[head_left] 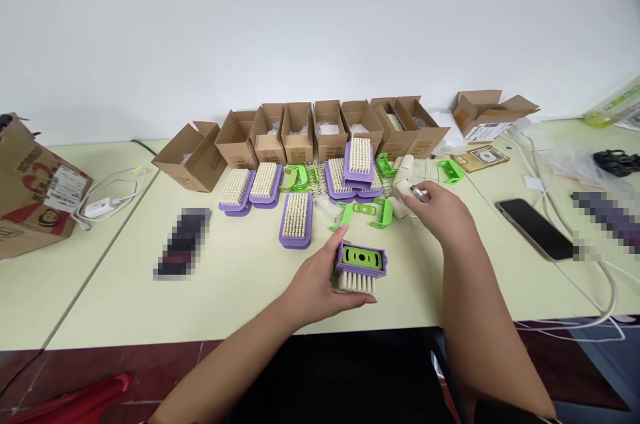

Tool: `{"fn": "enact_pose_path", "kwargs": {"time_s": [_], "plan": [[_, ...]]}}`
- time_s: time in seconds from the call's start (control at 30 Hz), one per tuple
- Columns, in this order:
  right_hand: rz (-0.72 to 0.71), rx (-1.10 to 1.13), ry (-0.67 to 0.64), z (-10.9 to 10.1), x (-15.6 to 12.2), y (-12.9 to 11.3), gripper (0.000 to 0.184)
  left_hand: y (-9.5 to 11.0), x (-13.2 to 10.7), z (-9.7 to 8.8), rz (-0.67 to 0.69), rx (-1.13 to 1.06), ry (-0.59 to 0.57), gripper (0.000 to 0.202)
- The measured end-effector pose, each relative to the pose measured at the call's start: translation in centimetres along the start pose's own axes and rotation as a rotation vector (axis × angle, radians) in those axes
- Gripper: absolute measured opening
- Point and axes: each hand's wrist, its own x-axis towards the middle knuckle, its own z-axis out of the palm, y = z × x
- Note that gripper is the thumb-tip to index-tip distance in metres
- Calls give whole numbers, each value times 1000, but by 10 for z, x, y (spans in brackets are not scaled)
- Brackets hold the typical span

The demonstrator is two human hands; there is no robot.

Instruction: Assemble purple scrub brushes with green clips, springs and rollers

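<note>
My left hand (pixel 315 284) grips the purple brush (pixel 345 269) firmly, green insert (pixel 363 257) facing up; my right hand (pixel 435 211) pinches a small silver object (pixel 420 194).

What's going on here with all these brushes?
A person is working at a table with both hands. Their left hand holds a purple brush, bristles down, with a green insert in its back. Their right hand holds a small silver object beside some white rolls. More brushes and green pieces lie ahead, before a row of open cardboard boxes.
</note>
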Motion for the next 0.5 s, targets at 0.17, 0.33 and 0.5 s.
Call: {"fn": "enact_pose_path", "kwargs": {"time_s": [0.17,0.33,0.5], "plan": [[57,-91,-64,0,-7,-1,52,2,-8,6,4,-149,70,130],[28,-149,-57,3,-13,0,48,-12,-34,49,299,-214,-28,137],[-7,-102,-1,7,-29,-3,60,-29,-47,98,681,-296,-144,153]]}}
